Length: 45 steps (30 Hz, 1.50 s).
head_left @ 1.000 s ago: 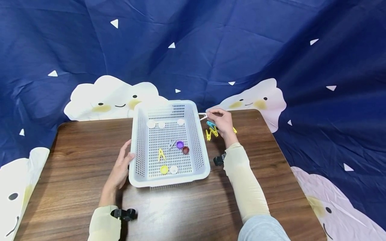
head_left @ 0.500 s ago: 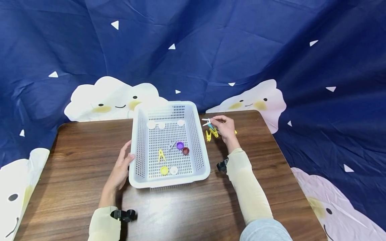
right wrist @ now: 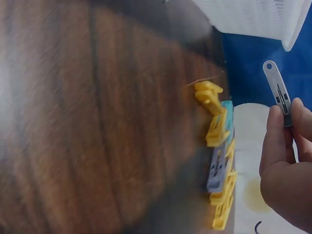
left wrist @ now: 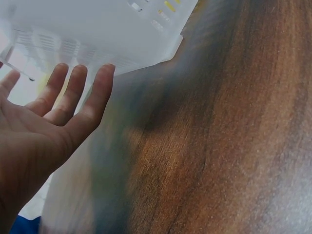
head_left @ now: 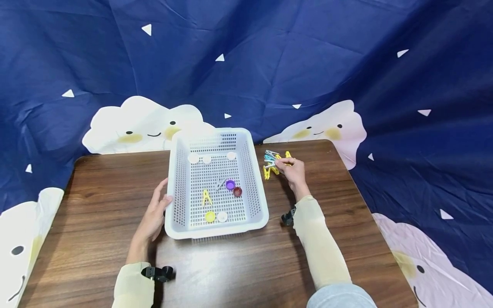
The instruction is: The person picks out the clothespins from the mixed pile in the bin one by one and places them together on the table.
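My right hand (head_left: 293,172) pinches a grey clothespin (right wrist: 277,85) between thumb and fingers, with its holed end pointing away from the hand. In the head view it hangs over a small heap of clothespins right of the basket. The heap has yellow clothespins (head_left: 266,173), a light-blue clothespin (head_left: 268,158) and another grey clothespin (head_left: 272,152). At the left side of the white plastic basket (head_left: 216,233), my left hand (head_left: 153,216) touches the wall below the rim. Its fingers (left wrist: 100,92) are nearly straight in the left wrist view.
Inside the basket lie several white caps (head_left: 194,158), a purple cap (head_left: 230,185), a dark red cap (head_left: 237,191), a yellow cap (head_left: 209,217), a yellow clothespin (head_left: 206,197) and a grey clothespin (head_left: 221,184). A blue cloud-print curtain (head_left: 246,64) hangs behind the wooden table (head_left: 100,205).
My right hand has drawn back from the basket's right rim toward the heap of clothespins, moving right and nearer, with the grey clothespin still pinched. The left hand and basket have stayed put.
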Tool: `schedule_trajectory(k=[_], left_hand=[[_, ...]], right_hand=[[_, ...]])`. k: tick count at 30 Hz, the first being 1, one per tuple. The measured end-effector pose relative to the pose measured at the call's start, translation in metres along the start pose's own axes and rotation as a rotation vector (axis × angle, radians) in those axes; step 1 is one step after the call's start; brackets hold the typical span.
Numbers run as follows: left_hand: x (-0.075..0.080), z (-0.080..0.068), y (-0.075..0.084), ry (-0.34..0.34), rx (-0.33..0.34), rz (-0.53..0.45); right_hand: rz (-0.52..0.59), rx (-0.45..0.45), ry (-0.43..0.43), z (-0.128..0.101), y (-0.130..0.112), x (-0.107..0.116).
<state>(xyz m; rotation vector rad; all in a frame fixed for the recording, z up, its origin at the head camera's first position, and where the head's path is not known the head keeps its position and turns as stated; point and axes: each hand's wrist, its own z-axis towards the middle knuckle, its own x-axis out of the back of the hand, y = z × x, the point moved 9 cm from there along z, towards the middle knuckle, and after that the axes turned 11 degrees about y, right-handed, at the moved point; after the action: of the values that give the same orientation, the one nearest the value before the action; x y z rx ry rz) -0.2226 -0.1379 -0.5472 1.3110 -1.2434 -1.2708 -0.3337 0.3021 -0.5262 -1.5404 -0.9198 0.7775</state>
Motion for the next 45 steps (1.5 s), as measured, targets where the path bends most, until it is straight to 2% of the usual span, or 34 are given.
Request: schedule_trajectory(k=[9,19,26,32,35,41,45], left_hand=[[-0.001,0.0,-0.001,-0.006,0.007,-0.007],[0.001,0.0,-0.001,-0.006,-0.008,0.012],[0.001,0.001,-0.001,-0.008,-0.008,0.022],[0.001,0.001,-0.002,-0.011,-0.003,0.026],[0.001,0.001,-0.002,-0.012,-0.004,0.031],[0.002,0.001,-0.001,-0.006,-0.01,0.029],[0.002,0.001,-0.002,-0.005,-0.005,0.026]], right_hand=[[-0.006,-0.009,0.049,0.004,0.015,0.017],[-0.03,-0.046,0.046,0.001,0.029,0.027],[-0.072,-0.069,0.08,0.003,0.042,0.033],[-0.087,-0.047,0.084,-0.002,0.04,0.035],[-0.141,-0.026,0.097,-0.005,0.037,0.038],[-0.387,0.033,0.166,-0.001,0.04,0.046],[-0.421,0.07,0.203,0.0,0.04,0.048]])
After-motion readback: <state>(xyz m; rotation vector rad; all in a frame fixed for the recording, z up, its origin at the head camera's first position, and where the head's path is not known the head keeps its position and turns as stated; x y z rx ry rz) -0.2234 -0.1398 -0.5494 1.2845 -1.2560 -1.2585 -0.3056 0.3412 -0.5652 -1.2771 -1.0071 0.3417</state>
